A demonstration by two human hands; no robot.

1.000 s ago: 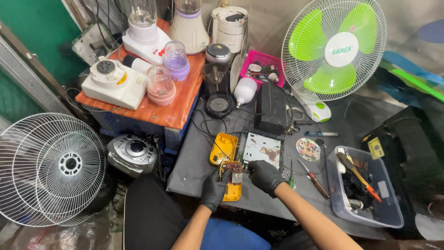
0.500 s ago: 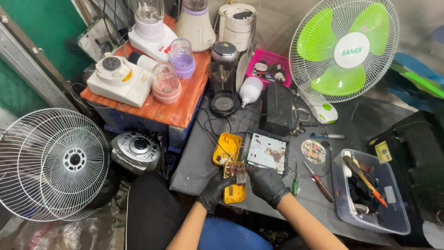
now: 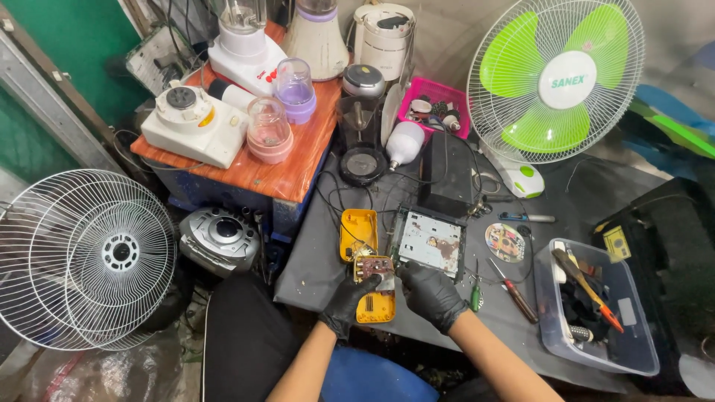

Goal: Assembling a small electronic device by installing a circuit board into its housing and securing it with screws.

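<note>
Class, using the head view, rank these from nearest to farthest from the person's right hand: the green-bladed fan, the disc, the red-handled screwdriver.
Measured from the right hand:
1. Red-handled screwdriver, just to its right on the table.
2. Disc, farther right and up the table.
3. Green-bladed fan, at the table's far right end.

Soft, even daylight fills the scene, leaving only faint shadows. Colours are vivid and the centre is sharp. The wide lens bends lines at the edges, and the fan (image 3: 560,80) guard shows mild glare.
</note>
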